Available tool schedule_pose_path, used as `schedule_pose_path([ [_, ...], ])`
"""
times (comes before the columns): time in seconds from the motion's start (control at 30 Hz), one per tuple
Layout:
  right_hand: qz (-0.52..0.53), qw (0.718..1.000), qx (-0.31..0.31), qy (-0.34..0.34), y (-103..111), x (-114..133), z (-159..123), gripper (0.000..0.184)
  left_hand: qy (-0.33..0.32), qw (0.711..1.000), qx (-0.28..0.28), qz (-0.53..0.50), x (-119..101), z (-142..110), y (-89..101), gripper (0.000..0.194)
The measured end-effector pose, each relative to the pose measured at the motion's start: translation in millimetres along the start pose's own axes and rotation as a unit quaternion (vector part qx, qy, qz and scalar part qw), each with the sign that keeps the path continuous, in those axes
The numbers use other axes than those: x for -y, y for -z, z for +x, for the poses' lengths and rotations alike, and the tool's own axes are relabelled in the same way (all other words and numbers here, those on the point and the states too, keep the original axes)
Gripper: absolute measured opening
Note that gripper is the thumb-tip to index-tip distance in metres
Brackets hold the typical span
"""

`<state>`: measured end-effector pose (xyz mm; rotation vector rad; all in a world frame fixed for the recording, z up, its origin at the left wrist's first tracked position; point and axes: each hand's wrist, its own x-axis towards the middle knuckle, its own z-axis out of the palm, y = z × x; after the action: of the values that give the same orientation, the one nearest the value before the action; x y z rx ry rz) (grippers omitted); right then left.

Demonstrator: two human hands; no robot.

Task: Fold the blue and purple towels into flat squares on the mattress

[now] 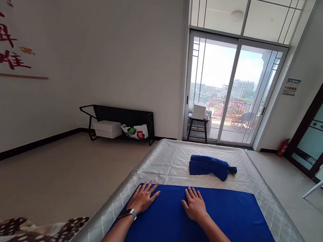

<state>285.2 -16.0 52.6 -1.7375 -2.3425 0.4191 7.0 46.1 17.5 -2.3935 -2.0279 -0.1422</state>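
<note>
— Hands first: what are they doing?

— Both lie palm down on a blue towel [208, 228] spread flat over the bed. The left hand [143, 197] rests at the towel's far left corner, fingers fanned out, with a wristwatch [131, 214] on its wrist. The right hand [195, 205] lies just to the right of it, near the middle of the towel's far edge, fingers also spread and flat. Neither hand grips or pinches anything; they only press on the cloth.

— And the towel itself?

— It lies open and smooth, reaching from under both palms back toward the person and well out to the right of the right hand.

— Anything beyond the fingertips?

— Yes, a folded blue towel [209, 166] sits ahead of the right hand, apart from the flat one, on the quilted silver bedspread [286, 224].

— What lies off to the left of the left hand?

— Bare floor, then a black metal rack [121, 116] against the wall, with white boxes [107, 128] and a plastic bag [135, 132] in it.

— Further ahead?

— A sliding glass door [230, 91], with a dark stool [197, 128] standing before it. Far right of the right hand, by the wall, stands a red fire extinguisher [283, 147].
</note>
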Motion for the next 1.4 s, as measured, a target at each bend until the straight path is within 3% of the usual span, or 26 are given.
schedule_pose_path([
  [0.1,-0.020,0.999,0.004,-0.036,12.2,-38.5,-15.5,0.067,0.000,1.000,-0.003,0.003,2.8,1.8,-4.6,0.062],
  [0.37,-0.106,0.965,-0.044,-0.236,66.2,-198.5,-95.3,0.064,-0.004,1.000,-0.015,0.005,6.1,4.4,-10.3,0.063],
  [0.43,-0.114,0.956,-0.048,-0.267,73.3,-220.8,-107.1,0.064,-0.001,1.000,-0.010,0.006,4.9,3.8,-7.3,0.063],
  [0.53,-0.116,0.951,-0.047,-0.281,76.5,-230.2,-113.2,0.065,0.000,1.000,0.000,0.005,2.8,2.2,-1.8,0.062],
  [0.83,-0.132,0.939,-0.025,-0.317,87.5,-210.9,-101.2,0.063,0.003,1.000,-0.017,0.006,-0.9,3.0,-3.9,0.062],
  [0.93,-0.141,0.943,-0.069,-0.294,79.4,-174.0,-82.7,0.062,-0.001,1.000,-0.017,0.007,-0.8,4.0,-5.1,0.061],
  [1.0,-0.127,0.961,-0.087,-0.228,65.5,-133.6,-64.7,0.060,-0.001,1.000,-0.014,0.007,-1.1,3.8,-4.1,0.061],
  [1.13,-0.052,0.995,-0.048,-0.072,28.3,-44.1,-25.5,0.060,-0.001,1.000,-0.010,0.004,-3.6,1.2,2.0,0.060],
  [1.2,-0.021,0.999,-0.026,-0.025,12.8,-12.2,-10.2,0.061,0.002,1.000,-0.005,0.005,-5.3,-0.4,5.8,0.060],
  [1.3,-0.001,1.000,-0.010,-0.003,0.6,6.2,1.3,0.064,0.007,1.000,0.005,0.007,-6.4,-1.8,9.3,0.060],
  [1.4,-0.008,1.000,-0.011,-0.019,2.8,-9.6,-3.2,0.065,0.003,1.000,0.005,0.003,-5.0,-1.7,8.7,0.060],
])
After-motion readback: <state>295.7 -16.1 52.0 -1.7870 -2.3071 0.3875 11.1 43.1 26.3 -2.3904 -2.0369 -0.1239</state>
